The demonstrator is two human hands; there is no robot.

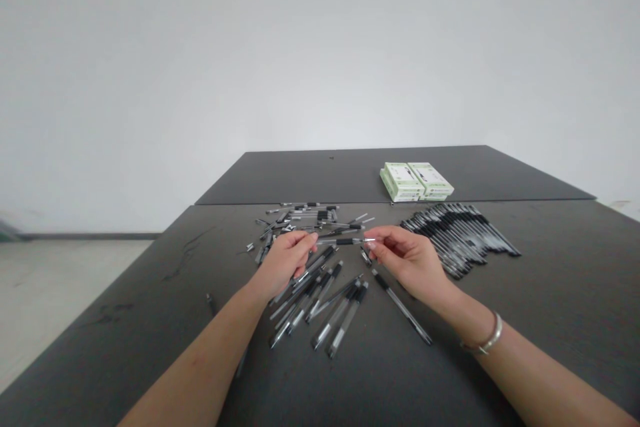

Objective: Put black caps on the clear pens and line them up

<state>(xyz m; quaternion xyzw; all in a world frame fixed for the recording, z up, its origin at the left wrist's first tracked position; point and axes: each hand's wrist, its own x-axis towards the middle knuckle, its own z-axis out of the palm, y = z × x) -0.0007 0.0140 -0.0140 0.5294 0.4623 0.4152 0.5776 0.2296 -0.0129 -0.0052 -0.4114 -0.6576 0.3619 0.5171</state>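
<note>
Between my two hands a clear pen with a black grip (346,241) lies level above the table. My left hand (289,256) pinches its left end, thumb against fingers. At the other end, the fingertips of my right hand (406,256) are closed on the pen's tip; a bracelet circles that wrist. Beneath and in front of my hands, loose pens (345,317) lie fanned out on the dark table. One single pen (401,307) rests apart under my right hand. Small black caps (367,256) lie close to the right fingertips.
Assembled-looking pens (463,237) form a dense row at the right. Behind them, green and white boxes (417,181) are stacked. More pens and parts (305,215) lie scattered beyond my left hand. A seam crosses the dark table (550,293), and a white wall stands behind it.
</note>
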